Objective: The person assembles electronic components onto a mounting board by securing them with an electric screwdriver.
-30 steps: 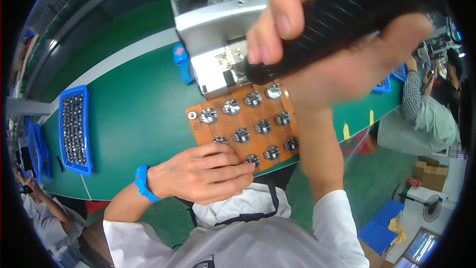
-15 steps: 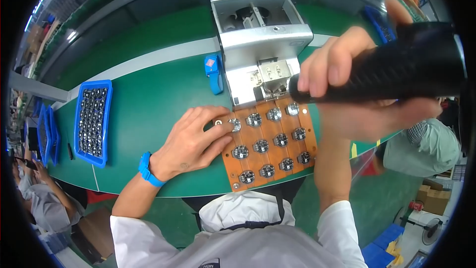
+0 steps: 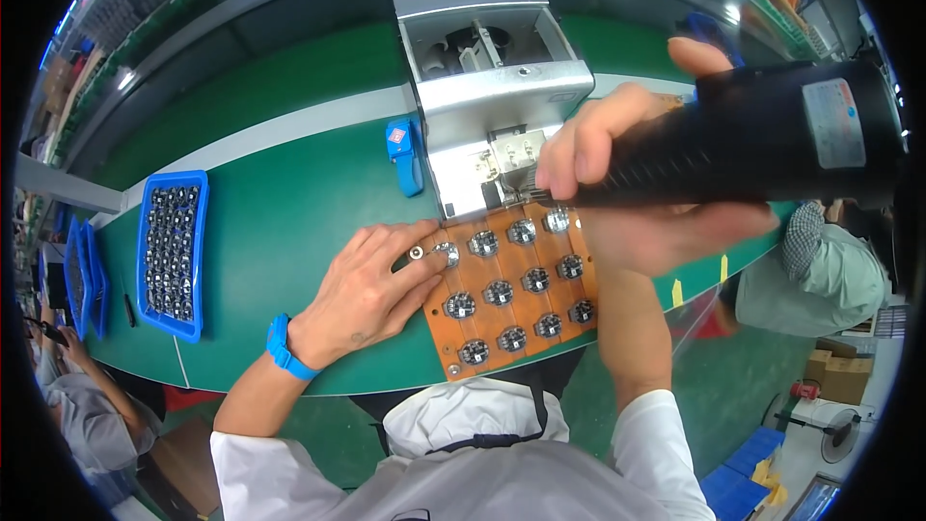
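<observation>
My right hand (image 3: 617, 159) is wrapped round a black electric screwdriver (image 3: 752, 135), held level above the table's right side. The screwdriver's tip points left, at the front opening of a silver screw feeder (image 3: 502, 87); whether it touches is hard to see. In front of the feeder lies an orange-brown fixture board (image 3: 473, 280) with several round, dark electronic parts seated in rows. My left hand (image 3: 367, 280) rests at the board's left edge, fingers stretched, the index fingertip on the far-left part (image 3: 447, 254). A blue wrist strap (image 3: 287, 347) circles my left wrist.
A blue tray (image 3: 201, 260) full of small parts sits on the green table (image 3: 289, 203) at left, with more blue trays (image 3: 87, 280) beyond. A blue strap (image 3: 403, 154) lies beside the feeder. Other people sit at both sides.
My right hand has brought the screwdriver leftward, its tip closer to the feeder's front opening. My left hand keeps its place on the board. The whole view has shifted slightly.
</observation>
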Available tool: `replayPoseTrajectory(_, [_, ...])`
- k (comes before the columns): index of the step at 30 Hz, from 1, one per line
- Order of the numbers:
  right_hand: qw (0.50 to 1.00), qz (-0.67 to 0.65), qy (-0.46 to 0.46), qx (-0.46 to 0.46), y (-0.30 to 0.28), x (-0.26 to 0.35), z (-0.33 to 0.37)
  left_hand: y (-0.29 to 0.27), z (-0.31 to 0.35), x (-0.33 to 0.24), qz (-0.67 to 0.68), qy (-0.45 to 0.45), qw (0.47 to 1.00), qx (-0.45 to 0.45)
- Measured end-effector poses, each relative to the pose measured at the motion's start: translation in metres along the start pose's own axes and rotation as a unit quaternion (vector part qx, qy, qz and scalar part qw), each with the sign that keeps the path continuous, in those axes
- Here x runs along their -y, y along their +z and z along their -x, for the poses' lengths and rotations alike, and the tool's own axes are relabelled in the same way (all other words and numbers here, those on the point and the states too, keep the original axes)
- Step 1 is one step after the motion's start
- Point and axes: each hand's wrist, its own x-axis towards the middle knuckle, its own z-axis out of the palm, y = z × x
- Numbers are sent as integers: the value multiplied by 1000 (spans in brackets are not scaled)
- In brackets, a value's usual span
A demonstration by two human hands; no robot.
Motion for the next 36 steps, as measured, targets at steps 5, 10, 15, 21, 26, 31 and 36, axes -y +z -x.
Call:
replayPoseTrajectory(5, [997, 44, 62, -4, 13, 4, -2, 2, 2, 2, 1, 3, 1000, -2])
replayPoseTrajectory(10, [996, 51, 67, 13, 18, 0, 0, 2, 2, 1, -2, 1, 1000, 0])
replayPoseTrajectory(15, [983, 159, 50, -76, 33, -1, -2, 2, 5, 0, -7, 2, 1000, -14])
replayPoseTrajectory(21, [985, -119, 117, 52, 26, -3, 14, 1, 5, -1, -25, 9, 1000, -10])
replayPoseTrajectory(26, [958, -159, 192, 143, 27, -20, 21, 1, 7, 2, -16, 3, 1000, 1])
replayPoseTrajectory(31, [956, -97, 200, 191, 32, -26, 26, 1, 7, 1, -17, 4, 1000, 7])
replayPoseTrajectory(36, [954, -83, 204, 205, 36, -25, 30, 4, 8, 3, -21, 11, 1000, -4])
